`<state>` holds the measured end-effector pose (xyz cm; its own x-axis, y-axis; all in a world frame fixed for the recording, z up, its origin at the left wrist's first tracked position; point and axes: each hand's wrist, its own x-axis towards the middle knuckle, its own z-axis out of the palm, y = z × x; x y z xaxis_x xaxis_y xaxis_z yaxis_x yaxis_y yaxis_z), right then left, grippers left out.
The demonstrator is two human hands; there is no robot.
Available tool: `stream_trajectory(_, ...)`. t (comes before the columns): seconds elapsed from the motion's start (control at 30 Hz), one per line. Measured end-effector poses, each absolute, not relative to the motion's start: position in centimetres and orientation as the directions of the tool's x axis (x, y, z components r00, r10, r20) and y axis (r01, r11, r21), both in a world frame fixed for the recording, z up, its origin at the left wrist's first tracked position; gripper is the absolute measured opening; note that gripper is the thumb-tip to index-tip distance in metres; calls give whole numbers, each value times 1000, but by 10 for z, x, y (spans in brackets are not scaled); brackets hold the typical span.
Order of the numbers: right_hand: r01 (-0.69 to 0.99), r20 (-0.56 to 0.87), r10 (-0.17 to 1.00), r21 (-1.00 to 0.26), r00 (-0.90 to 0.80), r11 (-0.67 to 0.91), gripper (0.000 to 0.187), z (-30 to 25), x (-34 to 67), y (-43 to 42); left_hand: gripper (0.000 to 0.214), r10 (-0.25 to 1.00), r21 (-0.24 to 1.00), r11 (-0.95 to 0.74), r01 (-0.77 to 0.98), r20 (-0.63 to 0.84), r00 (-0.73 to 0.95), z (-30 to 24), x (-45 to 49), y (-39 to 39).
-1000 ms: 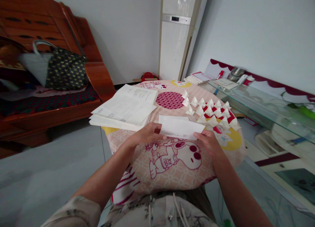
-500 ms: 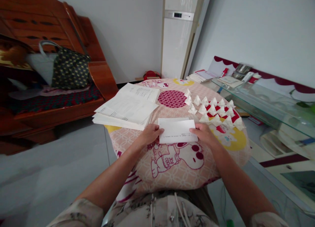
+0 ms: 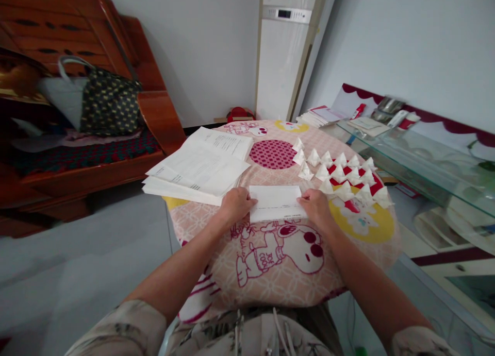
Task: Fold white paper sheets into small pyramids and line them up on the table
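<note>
A white sheet of paper (image 3: 275, 204), with a few lines of small print near its lower edge, is held level over the front half of the round table. My left hand (image 3: 237, 203) pinches its left edge between thumb and fingers. At the right edge, my right hand (image 3: 314, 205) grips the sheet the same way. Beyond my left hand lies a stack of printed paper (image 3: 197, 163), its sheets loosely fanned. Several small pointed folded-paper shapes (image 3: 340, 175) stand in rows to the right, past my right hand.
A patterned cloth (image 3: 278, 273) covers the table. Close on the right is a glass shelf (image 3: 425, 160) carrying a cup, a metal container and papers. At left stands a wooden bench (image 3: 160, 119) with a dark patterned bag (image 3: 110, 103); a tall white cabinet-like unit (image 3: 284, 62) is behind.
The paper between my hands has shifted; its two layers, offset before, now look like one rectangle, and its print sits differently. Both hands keep their grip. The view has turned slightly.
</note>
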<state>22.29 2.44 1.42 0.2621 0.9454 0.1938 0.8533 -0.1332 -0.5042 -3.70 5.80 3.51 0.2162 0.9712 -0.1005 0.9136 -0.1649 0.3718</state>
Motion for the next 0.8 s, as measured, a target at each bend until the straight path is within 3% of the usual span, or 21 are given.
stream_trajectory(0.13,825,229,951,-563,208,-45,37,13,222,17,27,965,387,-147,910,-145,217,39,-38,57)
stream_trajectory(0.27,831,176,973,-555,151,-29,28,16,223,13,28,964,369,-142,919,-159,213,39,-39,58)
stream_trajectory(0.47,857,163,975,-513,150,-46,27,15,223,14,26,968,323,-143,936,-149,199,39,-36,59)
stream_trajectory(0.8,863,170,973,-502,159,-53,27,17,224,16,26,968,429,-113,896,-155,196,34,-39,60)
